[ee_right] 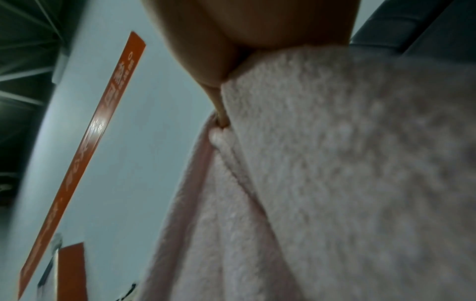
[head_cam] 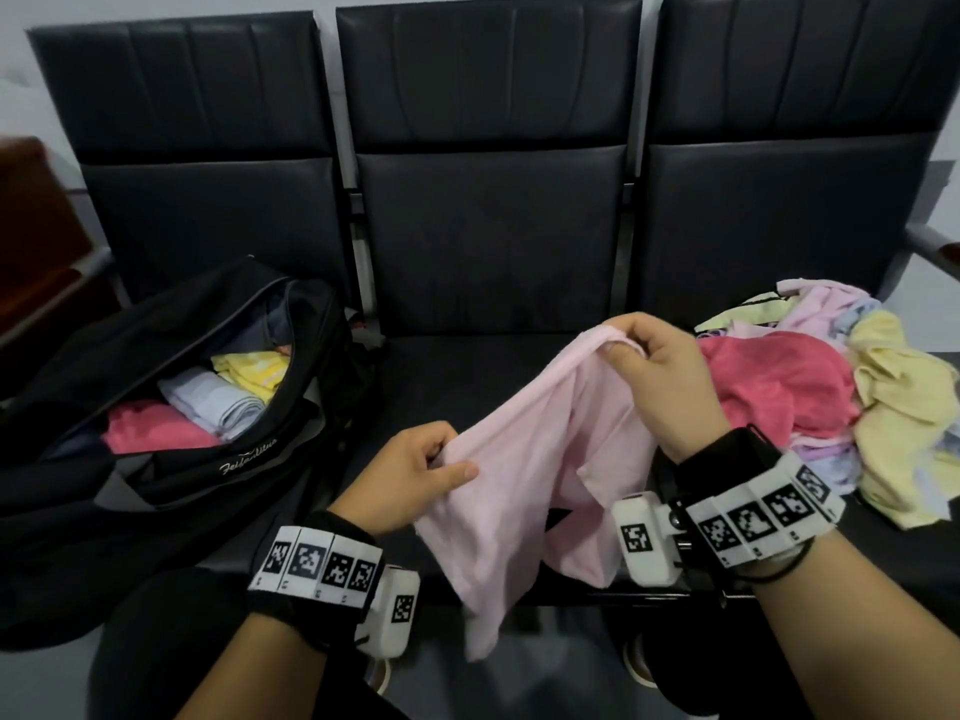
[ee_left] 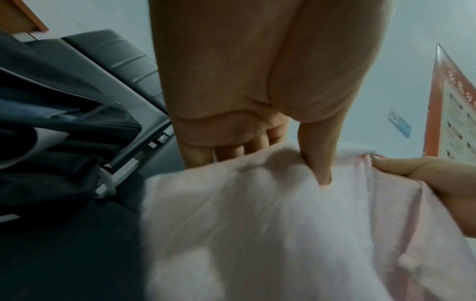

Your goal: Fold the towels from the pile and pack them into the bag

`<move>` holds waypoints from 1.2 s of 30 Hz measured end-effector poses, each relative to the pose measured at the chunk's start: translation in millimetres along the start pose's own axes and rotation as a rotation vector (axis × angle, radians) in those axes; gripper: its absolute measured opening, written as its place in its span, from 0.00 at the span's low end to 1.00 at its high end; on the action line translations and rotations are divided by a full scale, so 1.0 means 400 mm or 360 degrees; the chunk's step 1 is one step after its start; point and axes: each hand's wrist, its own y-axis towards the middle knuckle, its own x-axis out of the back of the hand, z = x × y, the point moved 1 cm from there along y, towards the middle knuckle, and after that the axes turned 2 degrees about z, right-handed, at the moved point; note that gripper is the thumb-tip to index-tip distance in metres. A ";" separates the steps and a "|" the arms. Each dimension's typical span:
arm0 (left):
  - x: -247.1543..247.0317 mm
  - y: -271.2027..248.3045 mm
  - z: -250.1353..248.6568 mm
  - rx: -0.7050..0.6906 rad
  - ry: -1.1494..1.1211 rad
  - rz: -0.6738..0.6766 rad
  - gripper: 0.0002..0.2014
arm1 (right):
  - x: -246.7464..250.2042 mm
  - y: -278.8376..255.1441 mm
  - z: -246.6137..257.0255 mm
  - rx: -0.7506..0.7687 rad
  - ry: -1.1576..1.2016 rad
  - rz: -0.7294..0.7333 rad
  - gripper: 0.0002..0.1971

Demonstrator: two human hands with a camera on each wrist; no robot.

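Note:
A pale pink towel [head_cam: 540, 459] hangs unfolded in the air over the middle seat. My left hand [head_cam: 441, 462] pinches its lower left edge between thumb and curled fingers. Higher up, my right hand [head_cam: 626, 345] pinches its top edge. The left wrist view shows the pink towel [ee_left: 283, 234] with my thumb pressed into it. The pink towel [ee_right: 335, 163] fills the right wrist view. A black bag [head_cam: 171, 407] lies open on the left seat with folded red, white and yellow towels inside. The pile of towels [head_cam: 831, 392] sits on the right seat.
A row of three black padded seats [head_cam: 488, 241] with tall backs runs across the view. A metal armrest [head_cam: 930, 246] is at the far right. An orange-framed wall sign [ee_left: 453, 114] hangs behind. My dark-clothed knees are below the seat's front edge.

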 end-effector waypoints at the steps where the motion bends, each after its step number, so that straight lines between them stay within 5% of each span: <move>1: 0.006 -0.004 0.009 0.0020 -0.0010 -0.0001 0.12 | 0.010 0.006 0.001 -0.0005 0.0028 -0.0056 0.13; 6: 0.041 -0.021 0.024 0.0054 -0.0016 -0.0173 0.04 | 0.049 0.034 0.008 -0.0006 0.0042 -0.0229 0.11; 12: 0.159 0.000 -0.026 -0.0073 -0.0254 -0.1066 0.05 | 0.011 0.073 0.040 0.0081 0.0079 -0.0103 0.11; 15: 0.200 0.004 -0.030 0.0000 -0.0311 -0.1264 0.05 | -0.008 0.076 0.027 0.0002 -0.0003 0.0030 0.14; 18: 0.177 -0.007 -0.026 0.0084 -0.0254 -0.1219 0.05 | -0.026 0.041 -0.002 -0.0128 -0.0025 0.0166 0.07; 21: 0.115 -0.012 -0.033 0.0116 -0.0234 -0.1007 0.16 | -0.059 0.002 -0.024 -0.0142 -0.0058 0.0356 0.07; 30: -0.052 0.021 -0.133 -0.0233 0.0079 -0.0208 0.13 | -0.116 -0.043 0.009 -0.0033 -0.0008 0.0809 0.05; 33: -0.075 0.031 -0.138 -0.0295 0.0188 -0.0241 0.01 | -0.111 -0.052 0.008 0.0023 -0.0104 0.0829 0.06; 36: -0.079 0.035 -0.122 -0.0221 0.0147 -0.0433 0.07 | -0.098 -0.058 -0.008 0.0114 -0.0317 0.0718 0.10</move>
